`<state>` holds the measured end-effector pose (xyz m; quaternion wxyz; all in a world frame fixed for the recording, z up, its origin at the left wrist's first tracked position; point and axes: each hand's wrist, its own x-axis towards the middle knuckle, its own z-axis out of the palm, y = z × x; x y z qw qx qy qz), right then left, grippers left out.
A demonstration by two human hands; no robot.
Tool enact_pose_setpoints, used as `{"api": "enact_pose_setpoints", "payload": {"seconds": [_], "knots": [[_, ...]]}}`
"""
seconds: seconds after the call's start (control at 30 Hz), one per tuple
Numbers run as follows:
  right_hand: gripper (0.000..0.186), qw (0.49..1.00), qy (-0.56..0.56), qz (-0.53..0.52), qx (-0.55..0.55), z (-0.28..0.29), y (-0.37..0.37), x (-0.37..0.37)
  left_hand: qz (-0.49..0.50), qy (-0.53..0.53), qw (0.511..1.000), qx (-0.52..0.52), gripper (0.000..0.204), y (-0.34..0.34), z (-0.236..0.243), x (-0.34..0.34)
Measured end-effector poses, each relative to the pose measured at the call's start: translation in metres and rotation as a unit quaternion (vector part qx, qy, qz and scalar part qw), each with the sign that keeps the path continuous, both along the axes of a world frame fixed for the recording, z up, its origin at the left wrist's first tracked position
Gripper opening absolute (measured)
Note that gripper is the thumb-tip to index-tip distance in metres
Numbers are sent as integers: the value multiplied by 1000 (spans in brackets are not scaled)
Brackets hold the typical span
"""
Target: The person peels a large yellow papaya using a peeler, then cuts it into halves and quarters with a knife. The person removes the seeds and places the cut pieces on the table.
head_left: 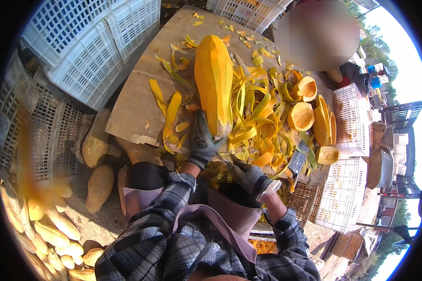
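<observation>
A long peeled orange squash (213, 79) lies lengthwise on the wooden board (140, 100), its narrower end toward me. My left hand (203, 143), in a grey work glove, grips that near end, thumb spread across it. My right hand (251, 179), also gloved, is low at the board's near edge, apart from the squash. Its fingers point left, loosely parted, with no tool showing in them; their undersides are hidden. Long curled peel strips (253, 110) heap up right of the squash. A broad dark blade (298, 160) lies among the peels, right of my right hand.
Hollowed squash pieces (301, 116) sit at the board's right side, beside white plastic crates (351, 119). More white crates (86, 61) stack at the left. Unpeeled squashes (54, 232) pile on the ground at lower left. A person (321, 35) is across the board.
</observation>
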<state>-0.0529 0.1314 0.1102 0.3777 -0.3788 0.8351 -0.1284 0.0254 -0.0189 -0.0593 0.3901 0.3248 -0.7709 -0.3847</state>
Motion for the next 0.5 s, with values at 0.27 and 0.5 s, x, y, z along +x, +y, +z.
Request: {"api": "enact_pose_setpoints", "payload": {"seconds": [0.27,0.5], "knots": [[59,949,38,-177,-257,-35,-146,-121,24,-42,997,-55,121,9,21,-3],[55,966,181,-62,-174,-30,-206,-102,-1,-53,998,-19,115,7,20,12]]}}
